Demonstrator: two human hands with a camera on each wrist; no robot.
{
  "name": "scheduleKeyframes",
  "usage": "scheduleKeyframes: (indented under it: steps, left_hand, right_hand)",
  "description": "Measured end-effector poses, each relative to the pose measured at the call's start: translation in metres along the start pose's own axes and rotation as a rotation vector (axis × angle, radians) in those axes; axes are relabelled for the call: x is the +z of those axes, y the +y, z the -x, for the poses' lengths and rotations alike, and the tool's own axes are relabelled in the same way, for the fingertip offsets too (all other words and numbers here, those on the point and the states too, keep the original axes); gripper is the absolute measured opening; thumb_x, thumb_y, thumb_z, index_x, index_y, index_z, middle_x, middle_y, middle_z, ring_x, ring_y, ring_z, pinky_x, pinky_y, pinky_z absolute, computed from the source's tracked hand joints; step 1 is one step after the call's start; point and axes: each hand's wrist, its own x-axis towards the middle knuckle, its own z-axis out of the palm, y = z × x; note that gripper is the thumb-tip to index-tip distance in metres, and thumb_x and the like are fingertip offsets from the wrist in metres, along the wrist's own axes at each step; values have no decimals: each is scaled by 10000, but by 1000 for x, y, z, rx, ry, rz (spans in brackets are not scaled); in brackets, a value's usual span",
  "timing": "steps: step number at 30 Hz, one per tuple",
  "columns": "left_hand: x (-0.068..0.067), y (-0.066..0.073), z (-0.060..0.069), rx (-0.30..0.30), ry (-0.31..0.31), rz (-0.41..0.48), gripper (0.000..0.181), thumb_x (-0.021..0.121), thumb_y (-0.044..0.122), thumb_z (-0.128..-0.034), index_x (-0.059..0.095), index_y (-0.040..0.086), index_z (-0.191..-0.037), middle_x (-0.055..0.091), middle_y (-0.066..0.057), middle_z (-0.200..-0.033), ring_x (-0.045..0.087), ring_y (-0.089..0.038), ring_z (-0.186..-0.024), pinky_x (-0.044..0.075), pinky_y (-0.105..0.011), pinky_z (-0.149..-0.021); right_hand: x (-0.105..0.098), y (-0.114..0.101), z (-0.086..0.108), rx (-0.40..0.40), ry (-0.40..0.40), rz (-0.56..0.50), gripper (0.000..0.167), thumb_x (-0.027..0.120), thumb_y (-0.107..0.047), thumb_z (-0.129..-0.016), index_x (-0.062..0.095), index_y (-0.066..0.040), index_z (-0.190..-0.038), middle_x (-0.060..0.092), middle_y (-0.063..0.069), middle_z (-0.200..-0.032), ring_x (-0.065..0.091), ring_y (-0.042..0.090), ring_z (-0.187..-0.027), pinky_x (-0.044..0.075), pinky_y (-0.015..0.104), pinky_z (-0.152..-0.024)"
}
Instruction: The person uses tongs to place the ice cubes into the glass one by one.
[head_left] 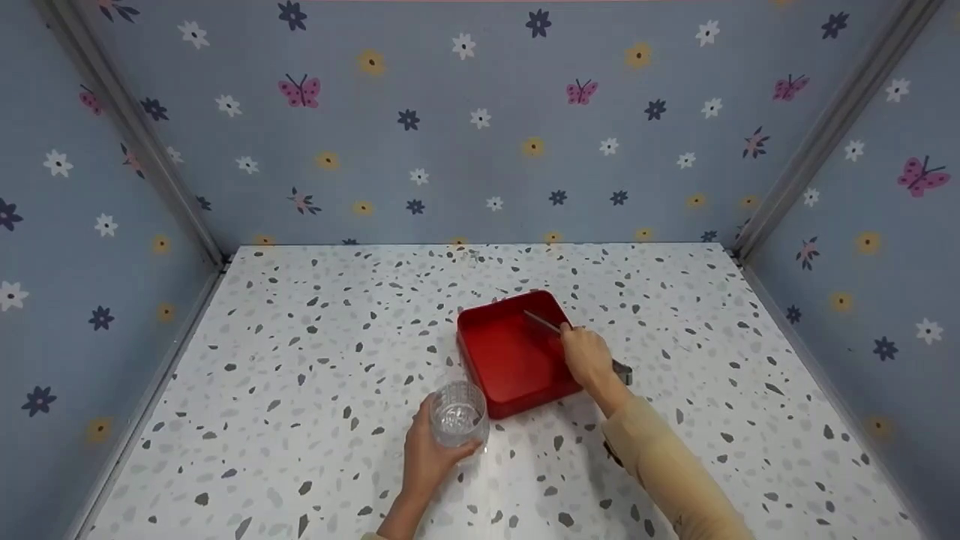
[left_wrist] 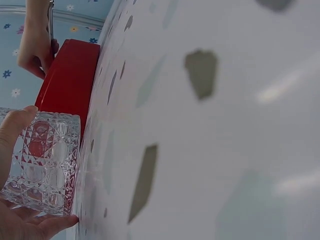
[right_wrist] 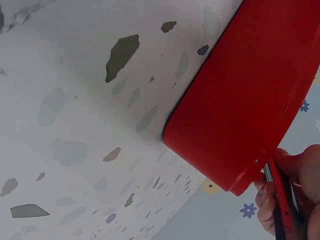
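A cut-pattern clear glass (head_left: 457,414) stands upright beside the near left corner of a red square tray (head_left: 517,360). My left hand (head_left: 431,450) grips the glass, thumb on one side and fingers round the other; the left wrist view shows its faceted wall (left_wrist: 42,160) close up. In my right hand (head_left: 587,356), over the tray's right side, is a slim tool (head_left: 541,322) with a metal front end pointing over the tray. Its dark handle with a red stripe (right_wrist: 286,200) shows between the fingers in the right wrist view; its exact kind is unclear.
The white speckled tabletop (head_left: 322,337) carries the tray and glass. Blue flowered panels (head_left: 480,165) enclose the back and both sides, with grey metal posts (head_left: 150,150) at the corners. The tray's outer wall (right_wrist: 235,105) rises from the table near my right hand.
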Motion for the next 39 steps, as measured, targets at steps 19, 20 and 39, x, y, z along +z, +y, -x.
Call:
scheduleKeyframes:
  steps: [19,20,39]
  left_hand:
    - [0,1,0,-16,-13,22,950,856,254,-479,382,69,-1281,492,-92,-1234,433,-245,-1156,309,-368,-1010]
    - [0,1,0,-16,-11,21,951,858,254,-476,384,67,-1280,494,-95,-1231,435,-250,-1154,312,-374,-1007]
    - [0,0,-1,-9,-4,-18,957,851,303,-485,380,20,-1269,499,-145,-1213,454,-291,-1130,335,-396,-990]
  right_hand:
    - [-25,-3,19,5,84,-152,161,612,-104,-819,568,12,-921,560,165,-643,557,339,-535,460,427,-448]
    - [-27,-4,21,-2,100,-162,165,615,-104,-818,569,12,-927,561,165,-642,557,341,-532,458,428,-444]
    - [-70,-23,50,-94,220,-249,260,625,-115,-811,562,-8,-1040,570,120,-673,558,300,-511,463,376,-412]
